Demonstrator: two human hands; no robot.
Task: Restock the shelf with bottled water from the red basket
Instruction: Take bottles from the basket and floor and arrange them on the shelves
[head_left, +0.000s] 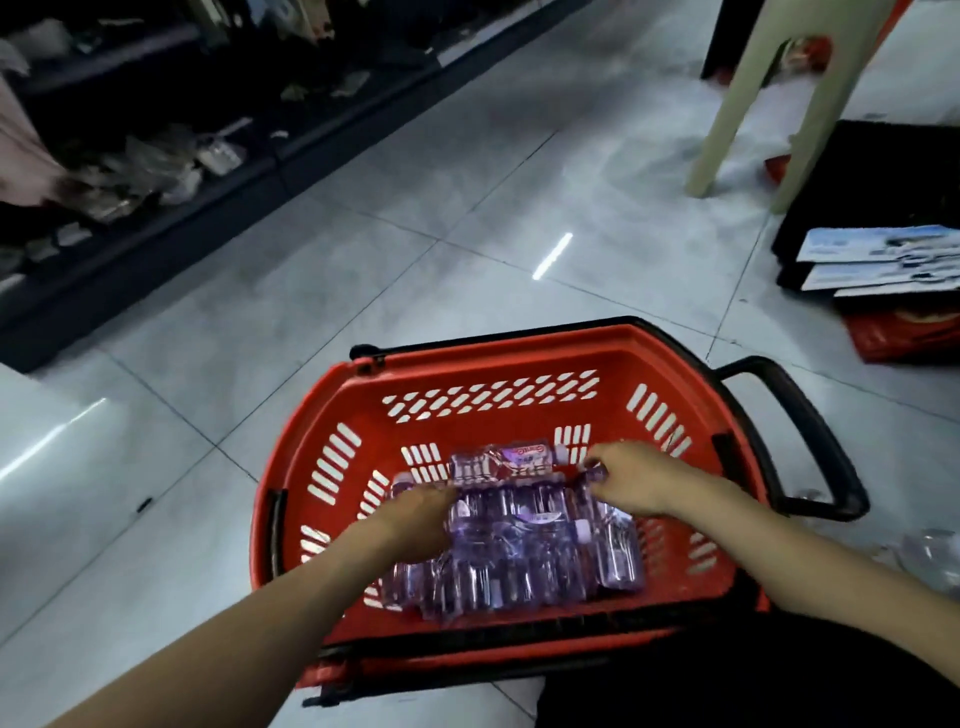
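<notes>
A red basket (498, 364) with black handles stands on the tiled floor in front of me. Inside lie several small clear bottles of water (519, 561), purple-tinted, packed side by side. Both my hands are down in the basket. My left hand (415, 519) is on the left end of the bottle pile, fingers curled over a bottle. My right hand (631, 480) is at the right end and pinches the cap end of a bottle (615, 551). The picture is motion-blurred, so the exact holds are hard to read.
A dark low shelf (156, 171) with packaged goods runs along the left. At the upper right stand beige plastic chair legs (727, 119), a black box (878, 176) with printed cartons (878, 260), and a red pack (904, 332). A loose clear bottle (930, 551) lies at the right edge.
</notes>
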